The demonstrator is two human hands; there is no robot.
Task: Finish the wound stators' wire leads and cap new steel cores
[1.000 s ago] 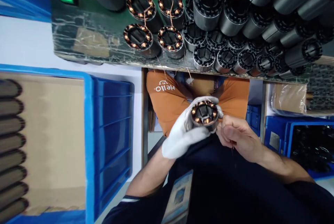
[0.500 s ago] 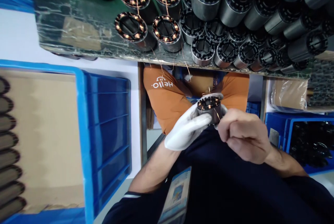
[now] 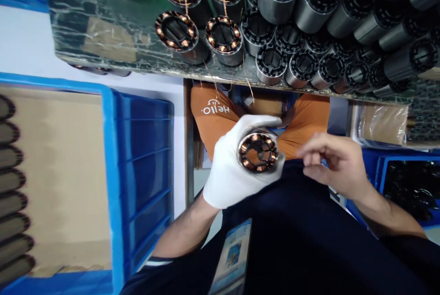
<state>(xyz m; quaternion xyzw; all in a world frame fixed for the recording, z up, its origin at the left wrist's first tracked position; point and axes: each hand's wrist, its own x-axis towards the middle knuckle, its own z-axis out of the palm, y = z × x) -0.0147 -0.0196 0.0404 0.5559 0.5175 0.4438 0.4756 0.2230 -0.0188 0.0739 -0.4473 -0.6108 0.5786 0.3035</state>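
My left hand (image 3: 227,171), in a white glove, is wrapped round a motor stator (image 3: 241,157) over my lap. The stator's end, with its ring of copper windings and hollow middle, faces up toward me. Bare and a little to the right, my right hand (image 3: 335,162) is apart from the stator. Its fingers are loosely bent, with a gap between thumb and forefinger, and nothing shows in them. The fingertips are slightly blurred.
Wound stators (image 3: 224,36) with loose copper wire ends stand on the worn green bench (image 3: 147,58). Several unwound stator cores (image 3: 271,63) crowd its right side. A blue crate (image 3: 144,171) with stators along its side is at left; another blue bin (image 3: 381,175) holds dark parts at right.
My left hand has turned the stator so its wound end faces me. My right hand has come off the stator, moved right and opened its fingers somewhat.
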